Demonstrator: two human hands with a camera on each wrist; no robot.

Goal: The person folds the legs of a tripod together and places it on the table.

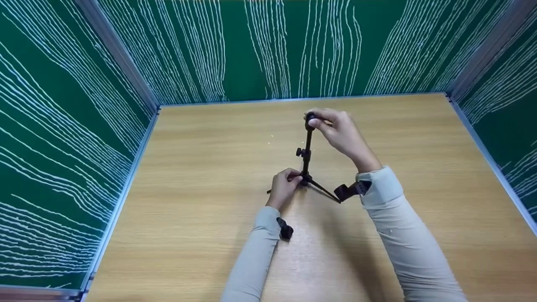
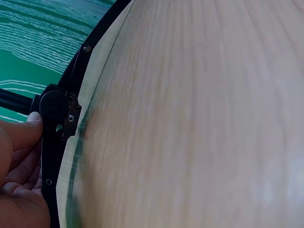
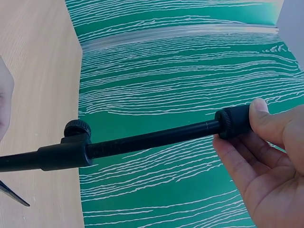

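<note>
Pale sleeves come in from the bottom of the head view, nearest the camera, with a black wrist mount on the left cuff and another on the right. Between the two hands: a black tripod stand, column roughly upright, on or just above the wooden tabletop, right of its middle; contact of the leg tips not determinable. Clamp knob projects left from mid-column. One leg slants down to the right, its tip near the right wrist mount; another emerges left of the left hand.

Edges: metal rails bound the tabletop left, back and right, with green, white-streaked panels rising behind them. Broad wood surface separates the stand from the left and right rails; the gap to the back rail is narrower, the stand's top being its closest part in view.

Hands: left hand low, thumb against the hub, fingers bent in beside a leg; gripped at the base. Right hand high, thumb and fingers pinching the ribbed end collar. Hands well apart, both on the same stand.
</note>
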